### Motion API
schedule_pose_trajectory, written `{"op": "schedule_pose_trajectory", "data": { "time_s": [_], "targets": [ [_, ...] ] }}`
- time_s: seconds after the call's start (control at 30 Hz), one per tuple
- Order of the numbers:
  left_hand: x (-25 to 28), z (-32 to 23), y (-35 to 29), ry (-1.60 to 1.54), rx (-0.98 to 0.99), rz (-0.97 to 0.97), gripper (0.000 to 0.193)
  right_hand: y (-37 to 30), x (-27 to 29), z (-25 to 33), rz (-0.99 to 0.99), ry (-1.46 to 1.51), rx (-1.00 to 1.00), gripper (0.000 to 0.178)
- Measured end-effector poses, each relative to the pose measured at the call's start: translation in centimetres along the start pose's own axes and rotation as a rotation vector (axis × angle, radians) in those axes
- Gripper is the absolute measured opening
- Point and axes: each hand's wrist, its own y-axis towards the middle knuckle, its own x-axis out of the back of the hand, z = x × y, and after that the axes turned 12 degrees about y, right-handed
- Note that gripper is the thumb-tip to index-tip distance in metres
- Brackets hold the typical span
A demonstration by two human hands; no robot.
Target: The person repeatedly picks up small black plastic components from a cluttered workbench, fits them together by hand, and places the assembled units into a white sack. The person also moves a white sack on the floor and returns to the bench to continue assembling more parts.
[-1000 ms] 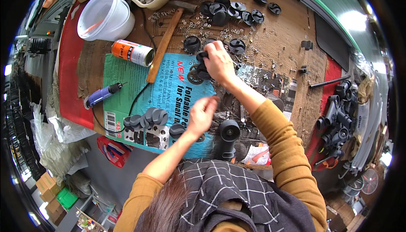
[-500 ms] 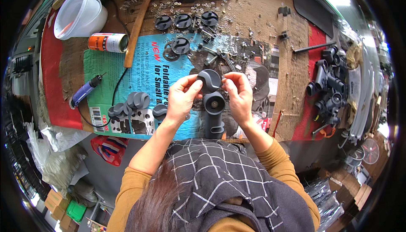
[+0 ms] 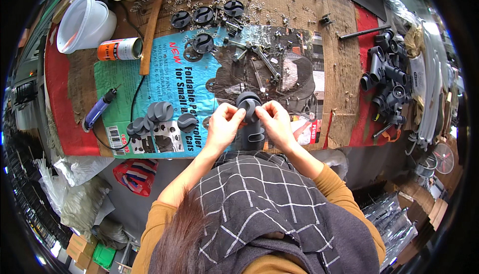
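Note:
Just in front of my body a dark grey plastic fitting (image 3: 253, 135) lies on the printed sheet, its clip end toward me. Over its round far end sits a round grey cap (image 3: 248, 105) with a wavy S-shaped ridge. My left hand (image 3: 225, 123) pinches the cap's left side between thumb and fingers. On the opposite side, the thumb and fingertips of my right hand (image 3: 273, 120) grip the cap. How far the cap is seated on the fitting is hidden by my fingers. More such caps (image 3: 161, 111) lie in a row to the left, with a single cap (image 3: 187, 123) closer.
A purple screwdriver-like power tool (image 3: 100, 109), a wooden-handled hammer (image 3: 152, 34), an orange-and-white can (image 3: 119, 49) and a white bucket (image 3: 85, 24) are left. Dark caps (image 3: 203, 43), bolts (image 3: 264, 62) and washers lie beyond. Several dark fittings (image 3: 384, 69) are piled at right.
Both hands have brought the cap down onto the round end of the fitting, covering its open socket. The whole view has shifted slightly.

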Motion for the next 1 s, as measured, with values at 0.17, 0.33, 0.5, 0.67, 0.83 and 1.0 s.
{"op": "schedule_pose_trajectory", "data": {
  "time_s": [0.17,0.33,0.5,0.67,0.83,1.0],
  "targets": [
    [0.0,0.6,1.5,0.623,-0.186,-0.167,0.035,1.6,0.4,-2.1,-0.099,-0.282,0.381,0.02],
    [0.3,0.9,2.6,0.675,-0.307,-0.145,0.032,2.4,0.3,-3.3,-0.012,-0.152,0.412,0.025],
    [0.1,1.7,3.7,0.511,-0.452,-0.039,0.041,2.9,0.5,-4.3,0.145,-0.114,0.332,0.034],
    [-0.3,2.8,4.0,0.389,-0.449,-0.054,0.04,3.1,-0.1,-4.7,0.17,0.092,0.216,0.027],
    [-0.5,2.1,3.9,0.418,-0.447,-0.081,0.037,3.1,-0.1,-4.3,0.191,0.114,0.14,0.023],
    [3.3,-0.5,3.3,0.558,-0.539,0.126,0.086,2.8,1.4,-1.8,0.328,0.341,0.063,0.027]
  ]
}}
